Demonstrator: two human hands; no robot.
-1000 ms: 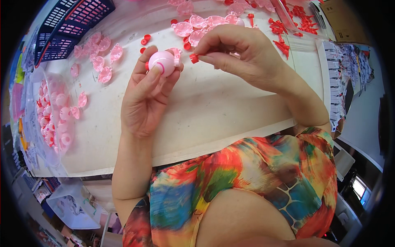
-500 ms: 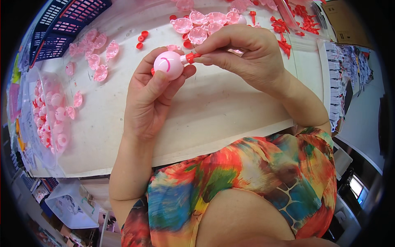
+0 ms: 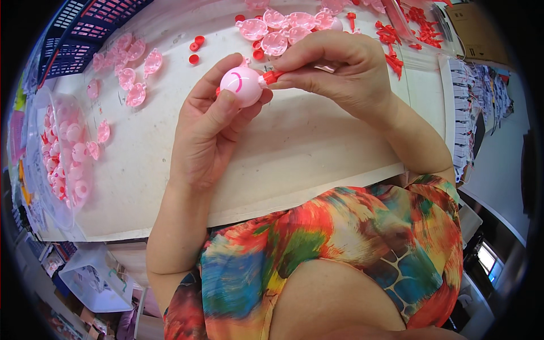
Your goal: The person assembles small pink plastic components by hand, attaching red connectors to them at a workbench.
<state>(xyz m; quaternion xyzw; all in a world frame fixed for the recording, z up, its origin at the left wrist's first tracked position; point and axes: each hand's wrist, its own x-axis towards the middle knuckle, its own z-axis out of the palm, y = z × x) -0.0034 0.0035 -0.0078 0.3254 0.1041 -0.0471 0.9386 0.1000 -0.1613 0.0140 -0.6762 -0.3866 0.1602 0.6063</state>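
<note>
A pale pink plastic ball (image 3: 245, 89) with a curved magenta line rests in my left hand (image 3: 212, 122), thumb in front and fingers behind it. A bit of red shows at the ball's left side, by my fingers. My right hand (image 3: 345, 73) pinches a small red plastic piece (image 3: 270, 77) between thumb and fingertips, against the white neck on the ball's right side. How far the red piece sits over the neck I cannot tell. Behind my hands lie clear pink shell halves (image 3: 275, 42) and several red caps (image 3: 258, 54).
At left stands a clear bag or tub (image 3: 62, 164) of pink balls with red parts. Loose pink shells (image 3: 136, 95) and red caps (image 3: 194, 59) lie on the white table (image 3: 317, 153). A blue basket (image 3: 85, 34) is far left; a clear container of red parts (image 3: 422, 28) far right.
The ball and my left hand have shifted slightly right, and the ball has turned a little. The red piece now sits closer to the ball. My right hand keeps its pinch.
</note>
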